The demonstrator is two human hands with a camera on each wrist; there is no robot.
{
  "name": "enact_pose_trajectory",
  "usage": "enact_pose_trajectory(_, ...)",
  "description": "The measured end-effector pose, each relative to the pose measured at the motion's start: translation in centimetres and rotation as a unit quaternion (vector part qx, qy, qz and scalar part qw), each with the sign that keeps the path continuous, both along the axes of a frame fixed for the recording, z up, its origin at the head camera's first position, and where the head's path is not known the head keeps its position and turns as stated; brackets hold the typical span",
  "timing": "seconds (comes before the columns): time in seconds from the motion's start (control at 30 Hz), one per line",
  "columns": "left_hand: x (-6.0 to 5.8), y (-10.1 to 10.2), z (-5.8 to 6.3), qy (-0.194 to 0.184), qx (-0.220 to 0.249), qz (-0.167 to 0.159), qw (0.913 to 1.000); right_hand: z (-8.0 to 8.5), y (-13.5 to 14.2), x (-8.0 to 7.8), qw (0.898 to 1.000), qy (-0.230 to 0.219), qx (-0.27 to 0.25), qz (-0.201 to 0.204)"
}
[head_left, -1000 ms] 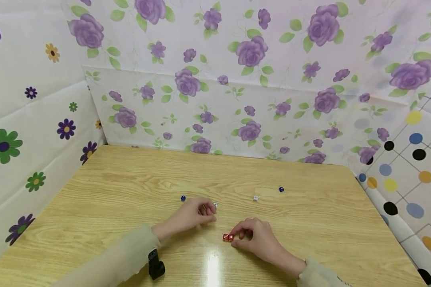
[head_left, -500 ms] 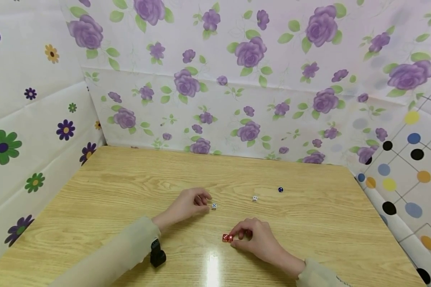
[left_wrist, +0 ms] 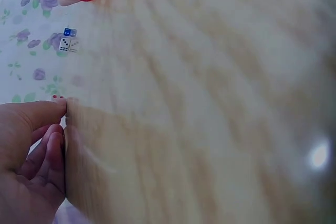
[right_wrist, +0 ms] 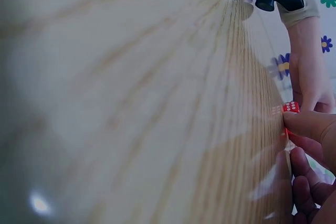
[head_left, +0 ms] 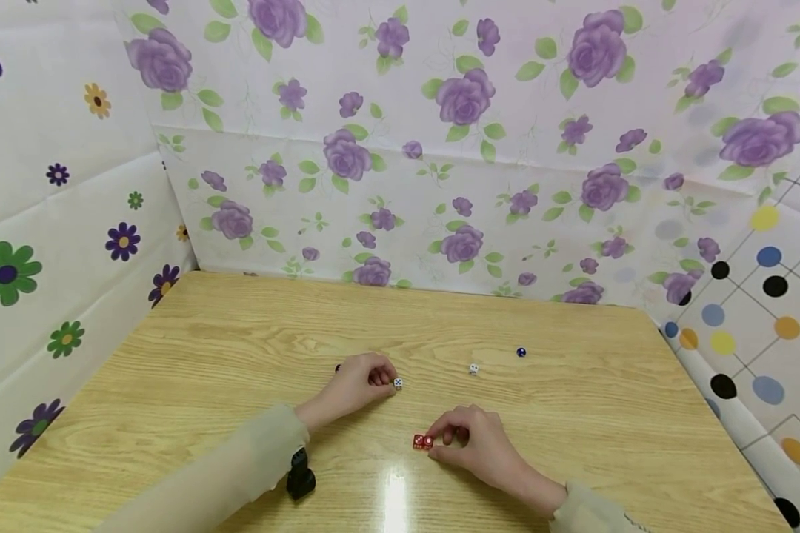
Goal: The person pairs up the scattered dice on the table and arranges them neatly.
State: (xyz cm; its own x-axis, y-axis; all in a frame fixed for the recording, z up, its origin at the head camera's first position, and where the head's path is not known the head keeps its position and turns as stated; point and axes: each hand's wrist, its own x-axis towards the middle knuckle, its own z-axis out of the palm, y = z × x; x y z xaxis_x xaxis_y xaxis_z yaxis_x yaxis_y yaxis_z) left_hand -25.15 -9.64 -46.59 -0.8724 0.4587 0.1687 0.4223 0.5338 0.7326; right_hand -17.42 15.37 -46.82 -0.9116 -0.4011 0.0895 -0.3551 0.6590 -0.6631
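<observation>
Close to the table's middle, my left hand (head_left: 360, 381) has its thumb and index fingertips at the near and far sides of a white die (head_left: 398, 383), pinching it on the tabletop. In the left wrist view the thumb (left_wrist: 50, 111) hides most of that die. Lower and to the right, two red dice (head_left: 418, 442) sit side by side, touching. My right hand (head_left: 476, 448) pinches the right one between thumb and index finger. One red die (right_wrist: 291, 107) shows past the thumb in the right wrist view.
A second white die (head_left: 474, 369) and a blue die (head_left: 521, 352) lie farther back on the right. Another dark blue die (head_left: 338, 368) is partly hidden behind my left hand. The wooden table (head_left: 240, 333) meets patterned cloth walls at its back and sides.
My left hand first drew back left from the white die, covering the dark blue die, then came back right to the white die. My right hand and the red dice stayed put.
</observation>
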Motion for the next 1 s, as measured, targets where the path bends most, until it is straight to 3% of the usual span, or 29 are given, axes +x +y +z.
enact_pose_trajectory(0.27, -0.03, 0.25, -0.10, 0.006, -0.010, 0.009, 0.9999, 0.09, 0.06, 0.00, 1.000, -0.003, 0.002, -0.002)
enact_pose_trajectory(1.0, 0.71, 0.70, 0.29, 0.020, -0.035, -0.008, 0.9992, -0.05, 0.04, 0.03, 1.000, 0.004, -0.003, -0.002)
